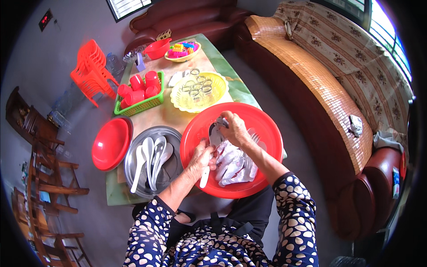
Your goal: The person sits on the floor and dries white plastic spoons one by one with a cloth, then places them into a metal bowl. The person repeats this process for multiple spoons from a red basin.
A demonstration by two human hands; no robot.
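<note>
Over a large red basin [272, 116], my left hand [200, 159] is closed round a white-handled utensil [204, 177] with a broad, shiny head; its exact kind is not clear. My right hand [236, 129] has its fingers bent at the upper end of that utensil, by a dark curved part, and the fingertips are partly hidden. Below the hands, a crumpled white plastic bag [238, 171] lies in the basin. Several metal forks [254, 137] show beside my right wrist. Left of the basin, a round metal tray [133, 178] holds several white and grey spoons [155, 155].
Beyond the basin stand a yellow scalloped basket [187, 104] with several rings and a green basket [147, 106] of red cups. A red lid-like bowl [109, 144] sits at the table's left edge. Far back are colourful blocks [180, 49]. A long sofa [307, 84] runs along the right.
</note>
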